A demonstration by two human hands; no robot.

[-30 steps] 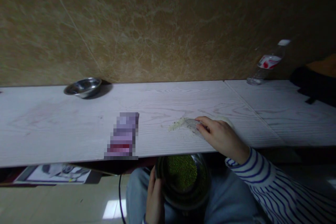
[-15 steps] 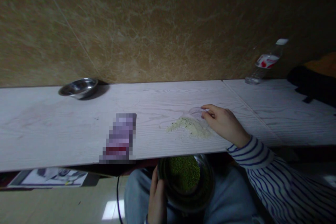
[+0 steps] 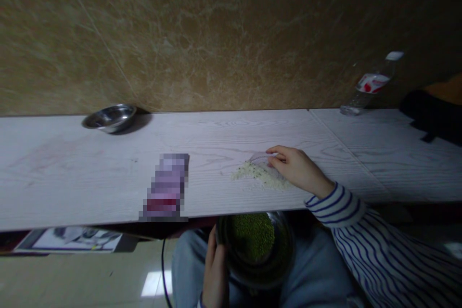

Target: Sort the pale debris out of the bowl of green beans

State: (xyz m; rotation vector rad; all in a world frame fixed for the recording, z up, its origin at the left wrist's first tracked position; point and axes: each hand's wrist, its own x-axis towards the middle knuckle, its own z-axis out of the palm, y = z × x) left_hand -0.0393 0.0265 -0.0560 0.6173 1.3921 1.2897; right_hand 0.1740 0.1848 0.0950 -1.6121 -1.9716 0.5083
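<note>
My left hand [image 3: 215, 269] grips the rim of a metal bowl [image 3: 285, 264] on my lap, just under the table's front edge. Green mung beans [image 3: 254, 236] lie in the bowl. Over the table, my right hand [image 3: 294, 166] pinches a thin, clear, curved-edged piece of plastic [image 3: 260, 156], perhaps a lid or scraper. Its full shape is partly hidden by my fingers. The plastic touches a spread pile of pale grains [image 3: 258, 173] with dark green specks among them, resembling rice mixed with some beans.
A shallow metal bowl [image 3: 110, 119] stands at the back left of the white wood-grain table [image 3: 65, 173]. A blurred-out flat purple item [image 3: 166, 185] lies near the front edge. A clear bottle [image 3: 371, 83] and a dark bag [image 3: 429, 110] are at the right, against the marbled wall [image 3: 216, 33].
My right hand has moved left with the clear plastic, over the upper part of the grain pile. My left hand stays on the bowl. The view has shifted slightly.
</note>
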